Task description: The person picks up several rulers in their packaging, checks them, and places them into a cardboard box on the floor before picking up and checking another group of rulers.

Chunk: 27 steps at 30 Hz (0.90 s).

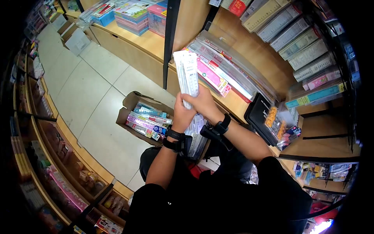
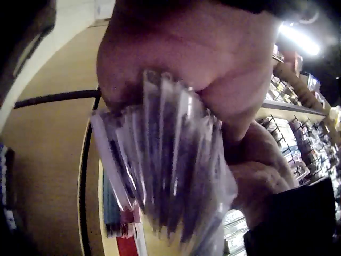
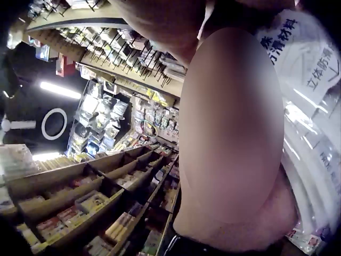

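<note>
A thick stack of long, white, plastic-wrapped packets (image 1: 187, 72) stands up from both hands in the head view. The left hand (image 1: 183, 117) grips its lower end, and the right hand (image 1: 200, 103) wraps round it from the other side, the two hands touching. In the left wrist view the packets' clear wrapped ends (image 2: 170, 160) fan out below the left hand (image 2: 176, 48). Dark printing shows on the packets (image 3: 306, 58) beside the right hand (image 3: 234, 213) in the right wrist view. More packets (image 1: 196, 136) lie under the wrists.
An open cardboard box (image 1: 126, 107) of colourful packages stands on the tiled floor, left of the hands. Long packages (image 1: 212, 76) lie on the wooden shelf ahead. A black case (image 1: 257, 113) and a clear tub (image 1: 278, 124) sit to the right. Stocked compartments (image 1: 66, 156) line the left side.
</note>
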Tool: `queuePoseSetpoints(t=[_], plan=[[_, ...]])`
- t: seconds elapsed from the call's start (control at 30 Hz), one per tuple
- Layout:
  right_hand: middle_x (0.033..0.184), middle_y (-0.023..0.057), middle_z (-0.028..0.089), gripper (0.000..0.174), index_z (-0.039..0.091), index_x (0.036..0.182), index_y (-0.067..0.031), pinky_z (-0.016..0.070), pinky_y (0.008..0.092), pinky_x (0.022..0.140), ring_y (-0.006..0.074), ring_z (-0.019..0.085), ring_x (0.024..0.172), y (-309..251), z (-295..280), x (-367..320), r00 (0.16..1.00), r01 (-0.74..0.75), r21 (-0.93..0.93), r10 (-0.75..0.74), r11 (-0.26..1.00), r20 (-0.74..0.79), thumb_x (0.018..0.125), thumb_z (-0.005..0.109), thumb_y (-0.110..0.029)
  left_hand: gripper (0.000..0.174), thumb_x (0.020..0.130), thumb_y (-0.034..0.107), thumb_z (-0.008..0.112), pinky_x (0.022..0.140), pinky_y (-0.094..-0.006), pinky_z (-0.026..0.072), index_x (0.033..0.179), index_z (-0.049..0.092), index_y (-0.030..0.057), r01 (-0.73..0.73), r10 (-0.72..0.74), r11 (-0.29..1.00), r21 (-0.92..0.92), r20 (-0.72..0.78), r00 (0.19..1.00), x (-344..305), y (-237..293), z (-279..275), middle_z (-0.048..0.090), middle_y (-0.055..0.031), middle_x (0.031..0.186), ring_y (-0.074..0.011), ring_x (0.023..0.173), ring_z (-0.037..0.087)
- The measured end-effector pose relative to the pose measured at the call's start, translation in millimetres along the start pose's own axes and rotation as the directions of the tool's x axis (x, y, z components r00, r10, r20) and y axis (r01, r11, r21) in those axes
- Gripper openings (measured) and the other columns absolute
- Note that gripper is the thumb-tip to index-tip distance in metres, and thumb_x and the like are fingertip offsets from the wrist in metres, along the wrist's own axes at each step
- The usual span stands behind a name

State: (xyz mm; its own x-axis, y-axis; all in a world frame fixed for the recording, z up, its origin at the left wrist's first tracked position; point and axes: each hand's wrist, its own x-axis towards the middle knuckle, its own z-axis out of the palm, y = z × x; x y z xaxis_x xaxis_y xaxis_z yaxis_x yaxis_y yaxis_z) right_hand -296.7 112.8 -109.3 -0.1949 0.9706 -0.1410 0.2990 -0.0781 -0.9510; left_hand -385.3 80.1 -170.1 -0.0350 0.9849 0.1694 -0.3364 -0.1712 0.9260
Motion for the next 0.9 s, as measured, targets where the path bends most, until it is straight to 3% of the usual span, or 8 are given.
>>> queuePoseSetpoints(t=[0.13,0.2,0.6,0.9], plan=[[0.103,0.0096,0.059,0.034,0.053,0.108,0.0054,0.0457,0.0263,0.08,0.0131,0.057,0.093,6,-6,-3,0.999,0.03,0.213,-0.025,0.977,-0.026,0.078,0.063,-0.006,0.044,0.081,0.003,0.06,0.089,-0.029,0.0408,0.12,0.04,-0.0005,0.082,-0.081,0.977,-0.199,0.015,0.997,0,-9,7,0.052,-0.0104,0.113,-0.0156,0.102,0.051],[0.106,0.0091,0.059,0.033,0.052,0.111,0.0045,0.0455,0.0266,0.081,0.0139,0.057,0.094,5,-8,-6,1.0,0.004,0.388,0.009,0.922,-0.029,0.08,0.059,-0.001,0.04,0.086,0.004,0.054,0.09,-0.0285,0.0397,0.123,0.038,-0.0004,0.172,-0.181,0.873,-0.456,0.025,0.983,-1,-4,11,0.051,-0.0101,0.115,-0.0146,0.104,0.05],[0.111,0.0123,0.058,0.037,0.048,0.116,0.0052,0.0465,0.0285,0.084,0.0168,0.058,0.096,1,-17,-17,0.999,0.02,0.571,0.002,0.821,-0.038,0.08,0.058,0.004,0.042,0.085,0.004,0.059,0.088,-0.028,0.0431,0.121,0.038,-0.0012,0.116,-0.137,0.915,-0.387,-0.027,0.99,-4,1,17,0.052,-0.0123,0.116,-0.0154,0.102,0.053],[0.109,0.0122,0.058,0.036,0.048,0.116,0.0055,0.0468,0.0274,0.083,0.0166,0.058,0.093,3,-18,-17,0.997,0.038,0.567,0.006,0.823,-0.074,0.081,0.057,0.003,0.041,0.086,0.006,0.057,0.089,-0.0288,0.0421,0.122,0.039,-0.0024,0.15,-0.201,0.902,-0.405,-0.087,0.976,-6,1,19,0.052,-0.0115,0.117,-0.015,0.103,0.052]])
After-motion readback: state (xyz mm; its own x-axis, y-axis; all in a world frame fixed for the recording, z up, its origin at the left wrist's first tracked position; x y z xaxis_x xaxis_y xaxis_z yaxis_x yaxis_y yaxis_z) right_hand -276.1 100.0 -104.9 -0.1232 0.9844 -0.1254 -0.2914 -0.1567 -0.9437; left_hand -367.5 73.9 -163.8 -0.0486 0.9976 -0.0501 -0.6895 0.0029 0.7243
